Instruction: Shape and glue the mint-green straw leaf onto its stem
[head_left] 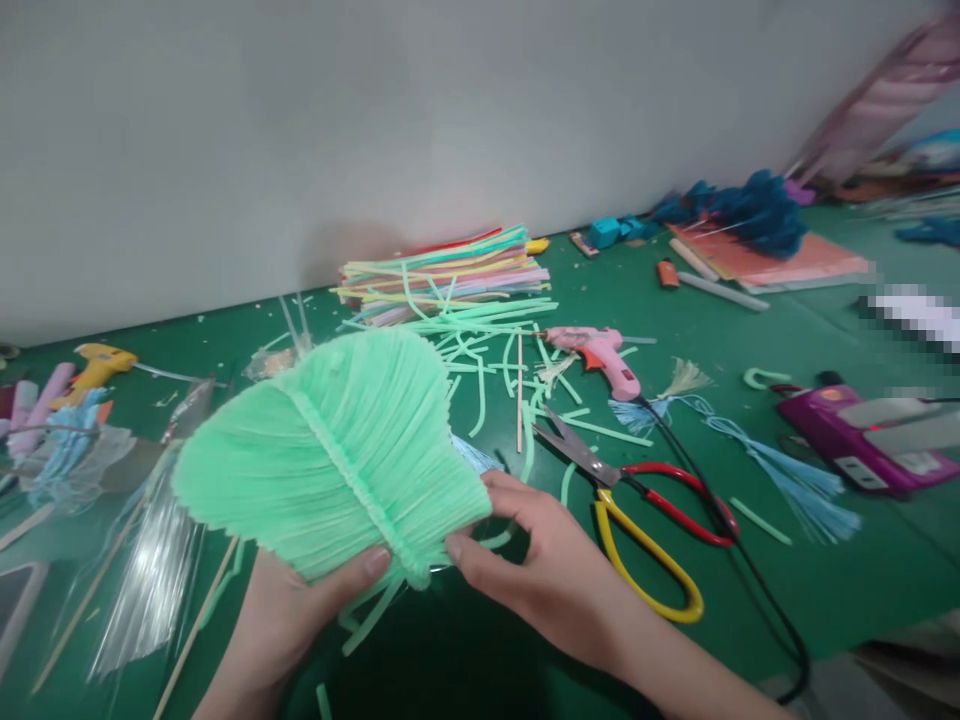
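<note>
I hold a light green fan-shaped piece made of many thin straw strips (pixel 330 455), with a ridge down its middle. My left hand (pixel 300 605) grips its lower edge from below, thumb on top. My right hand (pixel 525 560) pinches its lower right corner near the gathered end. Loose green strip ends hang below the piece. Scissors with red and yellow handles (pixel 637 510) lie on the green table just right of my right hand.
A pile of coloured straws (pixel 450 270) lies by the wall, with cut green pieces around it. A pink glue gun (pixel 600 355), a yellow glue gun (pixel 97 365), wooden sticks (pixel 519 390), blue tassels (pixel 795 480) and a purple device (pixel 862 440) are spread about.
</note>
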